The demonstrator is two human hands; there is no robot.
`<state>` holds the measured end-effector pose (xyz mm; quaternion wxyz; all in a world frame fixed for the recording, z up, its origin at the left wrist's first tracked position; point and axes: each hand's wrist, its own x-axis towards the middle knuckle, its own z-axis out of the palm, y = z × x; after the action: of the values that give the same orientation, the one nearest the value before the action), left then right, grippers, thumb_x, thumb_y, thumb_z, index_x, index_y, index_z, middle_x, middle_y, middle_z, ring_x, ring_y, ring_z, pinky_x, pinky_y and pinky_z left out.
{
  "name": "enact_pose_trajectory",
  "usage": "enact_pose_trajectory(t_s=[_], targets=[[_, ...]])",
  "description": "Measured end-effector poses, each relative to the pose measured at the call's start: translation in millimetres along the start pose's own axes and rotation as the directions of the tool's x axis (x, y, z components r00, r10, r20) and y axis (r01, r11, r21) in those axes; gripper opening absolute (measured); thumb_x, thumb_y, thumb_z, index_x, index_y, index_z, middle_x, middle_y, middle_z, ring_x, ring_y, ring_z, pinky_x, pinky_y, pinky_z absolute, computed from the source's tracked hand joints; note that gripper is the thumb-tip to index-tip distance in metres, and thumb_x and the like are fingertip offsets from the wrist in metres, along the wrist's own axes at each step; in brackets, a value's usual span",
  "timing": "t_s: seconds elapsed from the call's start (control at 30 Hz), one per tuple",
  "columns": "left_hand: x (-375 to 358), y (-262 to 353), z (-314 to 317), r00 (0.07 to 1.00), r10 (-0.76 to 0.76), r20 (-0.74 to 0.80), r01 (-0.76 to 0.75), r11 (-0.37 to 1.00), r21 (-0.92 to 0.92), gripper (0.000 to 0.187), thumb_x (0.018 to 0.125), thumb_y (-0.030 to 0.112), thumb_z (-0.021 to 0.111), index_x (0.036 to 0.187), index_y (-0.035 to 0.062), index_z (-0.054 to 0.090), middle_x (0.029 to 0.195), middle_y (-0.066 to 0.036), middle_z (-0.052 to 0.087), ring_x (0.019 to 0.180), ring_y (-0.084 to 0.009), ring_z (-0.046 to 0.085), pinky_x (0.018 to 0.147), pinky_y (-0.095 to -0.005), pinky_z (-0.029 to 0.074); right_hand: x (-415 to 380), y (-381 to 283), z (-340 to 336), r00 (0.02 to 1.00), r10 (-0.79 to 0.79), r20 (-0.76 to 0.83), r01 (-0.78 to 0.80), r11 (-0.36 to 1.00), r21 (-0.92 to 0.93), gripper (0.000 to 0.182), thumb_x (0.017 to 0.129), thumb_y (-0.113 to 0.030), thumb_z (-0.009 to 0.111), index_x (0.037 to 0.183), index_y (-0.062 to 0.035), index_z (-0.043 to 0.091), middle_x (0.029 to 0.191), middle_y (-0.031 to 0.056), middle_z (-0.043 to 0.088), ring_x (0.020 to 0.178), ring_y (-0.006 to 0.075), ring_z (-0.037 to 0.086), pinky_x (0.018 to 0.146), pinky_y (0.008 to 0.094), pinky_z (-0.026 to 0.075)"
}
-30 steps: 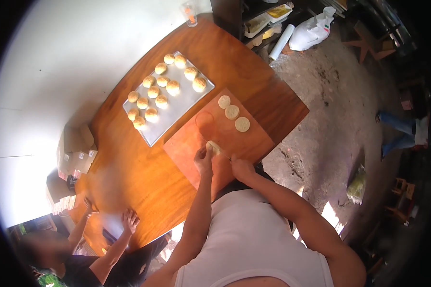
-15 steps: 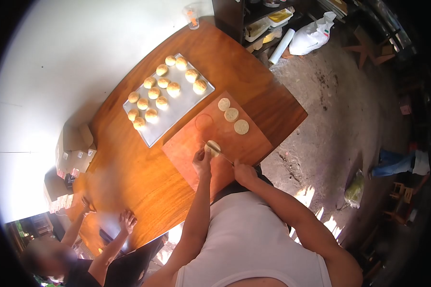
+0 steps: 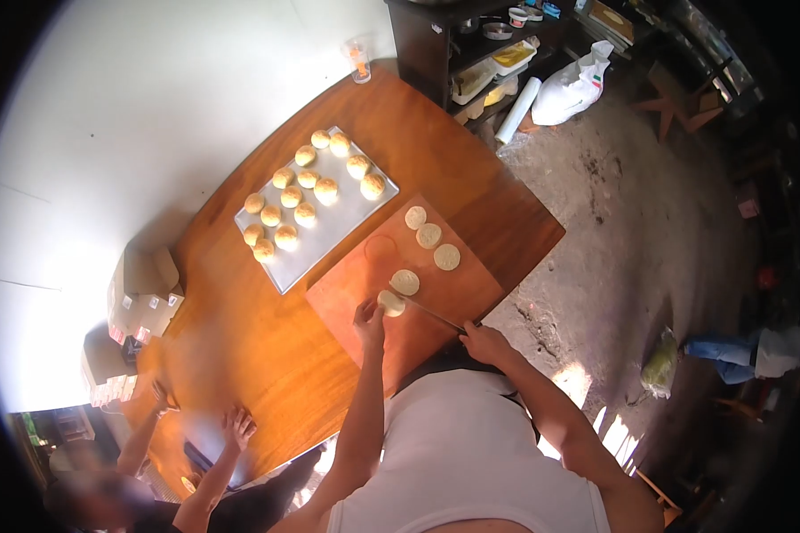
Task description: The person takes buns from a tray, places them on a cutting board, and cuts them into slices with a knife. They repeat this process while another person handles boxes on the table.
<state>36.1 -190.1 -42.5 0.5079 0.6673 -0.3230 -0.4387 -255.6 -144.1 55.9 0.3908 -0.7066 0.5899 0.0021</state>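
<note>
On the orange cutting board (image 3: 347,302), my left hand (image 3: 369,322) has its fingers on the edge of a pale bread piece (image 3: 390,303). My right hand (image 3: 487,342) is closed round the handle of a long knife (image 3: 436,315), whose blade points toward the bread pieces. A cut round (image 3: 404,282) lies cut face up just beyond the piece at my left hand. Three more pale rounds (image 3: 428,235) form a row near the board's far right side.
A metal tray (image 3: 284,286) with several golden buns (image 3: 326,191) stands beyond the board. A plastic cup (image 3: 359,67) is at the table's far edge. Boxes (image 3: 147,289) stand at the left. Another person's hands (image 3: 238,428) are over the table at lower left.
The bun between my hands is now two pieces, one lying cut face up on the board. The knife and my right hand have moved right and down. The camera view has shifted slightly.
</note>
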Motion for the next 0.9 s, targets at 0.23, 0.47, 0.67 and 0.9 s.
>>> enact_pose_trajectory(t_s=[0.23, 0.47, 0.67, 0.9], targets=[[-2.4, 38.4, -5.9, 0.992, 0.075, 0.097, -0.107, 0.917, 0.385, 0.053, 0.078, 0.017, 0.077, 0.125, 0.0011, 0.060, 0.110, -0.019, 0.070, 0.099, -0.0276, 0.068, 0.082, -0.0373, 0.057, -36.1, 21.4, -14.2, 0.986, 0.116, -0.116, -0.105, 0.990, 0.098, 0.028, 0.099, -0.028, 0.053, 0.107, -0.0017, 0.050, 0.078, 0.0295, 0.065, 0.080, 0.0503, 0.064, 0.069, 0.0586, 0.049], [15.2, 70.5, 29.4, 0.917, 0.333, 0.222, -0.389, 0.611, 0.690, 0.056, 0.070, 0.021, 0.081, 0.121, 0.0055, 0.062, 0.116, -0.018, 0.063, 0.111, -0.0363, 0.058, 0.094, -0.0459, 0.049, -35.3, 29.8, -18.7, 0.958, 0.158, -0.240, -0.109, 0.973, 0.205, 0.030, 0.099, -0.029, 0.055, 0.106, -0.0007, 0.050, 0.077, 0.0320, 0.064, 0.078, 0.0519, 0.063, 0.068, 0.0589, 0.049], [15.8, 94.5, 72.2, 0.891, 0.147, 0.429, -0.453, 0.336, 0.826, 0.069, 0.065, 0.039, 0.085, 0.121, 0.0071, 0.059, 0.123, -0.015, 0.057, 0.110, -0.0349, 0.056, 0.090, -0.0450, 0.050, -25.7, 31.0, -21.0, 0.954, 0.171, -0.247, -0.102, 0.957, 0.270, 0.031, 0.099, -0.029, 0.054, 0.110, -0.0004, 0.050, 0.079, 0.0327, 0.064, 0.081, 0.0526, 0.063, 0.068, 0.0583, 0.049], [27.5, 92.2, 79.5, 0.893, 0.097, 0.439, -0.440, 0.394, 0.807, 0.063, 0.066, 0.026, 0.085, 0.118, 0.0050, 0.057, 0.121, -0.016, 0.055, 0.113, -0.0365, 0.054, 0.092, -0.0461, 0.050, -23.6, 37.7, -27.4, 0.946, 0.219, -0.240, -0.148, 0.948, 0.283, 0.033, 0.099, -0.029, 0.054, 0.115, -0.0004, 0.051, 0.080, 0.0316, 0.065, 0.082, 0.0517, 0.064, 0.070, 0.0578, 0.050]])
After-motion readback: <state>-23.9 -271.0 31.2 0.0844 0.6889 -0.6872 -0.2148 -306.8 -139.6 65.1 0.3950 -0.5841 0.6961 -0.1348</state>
